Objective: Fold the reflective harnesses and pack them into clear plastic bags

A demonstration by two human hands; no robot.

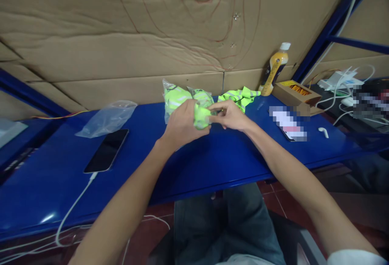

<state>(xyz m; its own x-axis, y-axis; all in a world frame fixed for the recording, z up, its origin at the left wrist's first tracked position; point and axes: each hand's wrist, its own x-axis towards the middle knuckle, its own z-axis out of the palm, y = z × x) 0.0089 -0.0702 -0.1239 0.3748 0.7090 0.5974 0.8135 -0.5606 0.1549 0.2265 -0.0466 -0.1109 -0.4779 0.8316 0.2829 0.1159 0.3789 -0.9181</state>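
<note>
My left hand (183, 124) is wrapped round a small rolled bundle of neon yellow-green fabric (201, 117), held above the blue table. At the bundle's right side, the fingers of my right hand (228, 115) are pinched together on its edge. Behind my hands stand clear plastic bags of similar fabric with grey reflective stripes, one bag (176, 95) at the left and another (203, 96) beside it. A loose crumpled piece of the striped neon fabric (240, 98) lies just beyond my right hand. My fingers hide part of the bundle.
On the blue table (209, 159), a clear plastic bag (107, 118) and a charging phone (107, 150) lie to the left. Rightward are a juice bottle (275, 70), an open cardboard box (296, 95), a second phone (287, 124) and a white earbud (323, 132). Cardboard (91, 58) walls the back.
</note>
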